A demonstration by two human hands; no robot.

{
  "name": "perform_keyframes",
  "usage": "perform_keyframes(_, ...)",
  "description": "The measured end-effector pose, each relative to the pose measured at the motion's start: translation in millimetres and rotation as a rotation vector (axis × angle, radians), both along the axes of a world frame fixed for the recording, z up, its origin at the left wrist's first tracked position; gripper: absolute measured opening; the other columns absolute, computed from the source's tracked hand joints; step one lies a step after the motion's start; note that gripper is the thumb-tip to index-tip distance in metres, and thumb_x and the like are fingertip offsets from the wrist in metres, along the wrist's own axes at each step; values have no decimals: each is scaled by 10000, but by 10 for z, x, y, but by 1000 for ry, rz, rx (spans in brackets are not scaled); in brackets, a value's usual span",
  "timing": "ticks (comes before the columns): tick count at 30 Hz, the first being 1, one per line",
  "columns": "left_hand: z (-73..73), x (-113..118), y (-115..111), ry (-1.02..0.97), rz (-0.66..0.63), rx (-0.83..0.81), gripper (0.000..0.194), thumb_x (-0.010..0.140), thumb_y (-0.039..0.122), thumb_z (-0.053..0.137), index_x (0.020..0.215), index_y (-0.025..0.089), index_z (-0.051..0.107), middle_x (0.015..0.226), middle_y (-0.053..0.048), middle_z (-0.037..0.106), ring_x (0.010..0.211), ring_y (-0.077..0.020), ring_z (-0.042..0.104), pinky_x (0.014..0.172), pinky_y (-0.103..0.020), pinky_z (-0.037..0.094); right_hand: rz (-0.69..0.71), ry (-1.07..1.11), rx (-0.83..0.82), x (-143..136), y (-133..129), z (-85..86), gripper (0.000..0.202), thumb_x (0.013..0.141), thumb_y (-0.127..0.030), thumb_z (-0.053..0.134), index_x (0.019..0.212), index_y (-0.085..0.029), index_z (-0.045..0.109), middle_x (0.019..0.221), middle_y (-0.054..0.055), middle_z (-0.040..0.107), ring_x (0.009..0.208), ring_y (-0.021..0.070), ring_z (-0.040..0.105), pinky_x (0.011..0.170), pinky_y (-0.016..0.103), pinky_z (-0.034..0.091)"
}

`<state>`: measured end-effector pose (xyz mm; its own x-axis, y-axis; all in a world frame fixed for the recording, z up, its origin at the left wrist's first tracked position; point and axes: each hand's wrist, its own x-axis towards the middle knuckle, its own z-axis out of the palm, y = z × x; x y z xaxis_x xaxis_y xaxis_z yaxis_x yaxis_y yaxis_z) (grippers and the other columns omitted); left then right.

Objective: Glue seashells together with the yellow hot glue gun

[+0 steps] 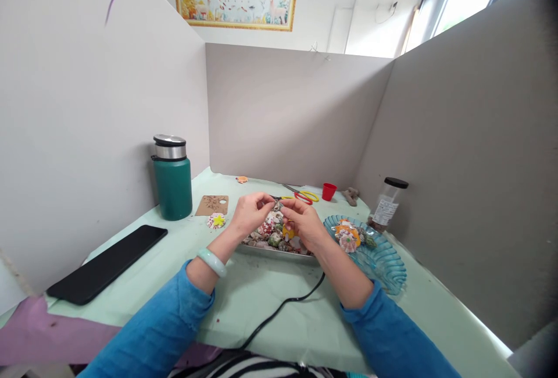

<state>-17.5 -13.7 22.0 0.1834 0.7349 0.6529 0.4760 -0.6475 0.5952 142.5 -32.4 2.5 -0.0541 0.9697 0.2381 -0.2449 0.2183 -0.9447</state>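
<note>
Both hands are raised over a metal tray (279,254) heaped with shells and small stones (274,237). My left hand (253,213), with a pale bangle at its wrist, pinches with thumb and forefinger; what lies between them is too small to name. Close beside it, my right hand (302,219) also has thumb and forefinger together on something tiny near the tray's far side. The fingertips of the two hands almost meet, with a small greyish piece between them that I cannot identify. A yellow piece shows below my right fingers.
Left are a green bottle (173,183), a black phone-like slab (108,263), a brown card (211,205) and a flower piece (216,221). Scissors (305,195) and a red cup (329,192) lie behind. Right are a blue plate (394,267) and a clear jar (387,206). A black cable (283,303) crosses the front.
</note>
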Motion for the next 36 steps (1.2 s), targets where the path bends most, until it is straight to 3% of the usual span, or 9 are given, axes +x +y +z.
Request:
perform_keyframes(7,-18,0,-11,8,19,-10,114,761,229,568,755,178,670,640,6,651,594,-122,565,550,-218,403,6,-7,19,2,14,-13,343,576,-338,796,856,-185,671,619,-37,569,527,86,487,462,213,354)
perform_keyframes(19,-75,-2,4,104,6,207,110,775,143,531,719,177,619,701,-16,654,630,-126,559,613,-242,401,-37,-38,7,-23,-34,12,371,524,-323,810,816,-175,636,630,-45,582,501,73,484,478,218,371)
perform_keyframes(26,-98,-7,14,190,47,280,142,792,133,508,709,184,611,699,-27,639,634,-137,554,613,-250,384,-55,-102,44,-15,-6,-22,341,563,-324,783,833,-183,630,619,-38,585,497,86,479,478,227,381)
perform_keyframes(36,-23,-41,25,127,16,196,126,786,187,554,768,191,678,718,-16,674,651,-133,574,630,-245,402,-29,-84,80,3,-11,35,300,597,-312,765,839,-179,648,610,-35,582,512,89,477,469,221,354)
